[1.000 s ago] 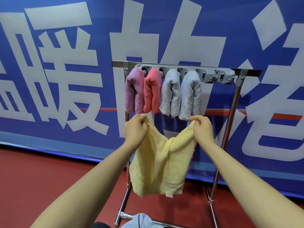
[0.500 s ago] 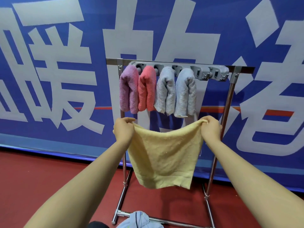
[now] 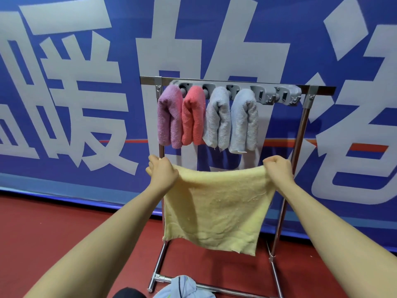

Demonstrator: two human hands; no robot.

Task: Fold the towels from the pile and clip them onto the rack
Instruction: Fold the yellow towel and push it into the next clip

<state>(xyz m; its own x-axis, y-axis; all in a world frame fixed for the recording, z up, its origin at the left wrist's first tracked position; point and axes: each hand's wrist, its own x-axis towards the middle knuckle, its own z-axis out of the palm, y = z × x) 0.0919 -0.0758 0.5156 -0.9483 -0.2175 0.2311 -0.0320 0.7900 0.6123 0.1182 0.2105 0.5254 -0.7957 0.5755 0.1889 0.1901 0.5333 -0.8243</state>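
Observation:
A yellow towel point(image 3: 217, 207) hangs spread flat in front of the metal rack point(image 3: 300, 134). My left hand point(image 3: 162, 174) pinches its top left corner and my right hand point(image 3: 278, 169) pinches its top right corner. Along the rack's top bar runs a grey clip strip point(image 3: 277, 94). Folded towels hang from it: purple point(image 3: 168, 119), coral point(image 3: 193, 117), grey point(image 3: 217, 119) and pale blue point(image 3: 243, 121). The clips at the strip's right end hold nothing.
A pile of light blue and white cloth point(image 3: 182, 287) lies at the rack's base bar point(image 3: 214, 287), with something dark beside it. A blue banner point(image 3: 75, 82) with large white characters stands behind. The floor point(image 3: 53, 233) is red.
My hands have moved apart, so the sagging yellow towel is now stretched flat between them. The view has shifted slightly.

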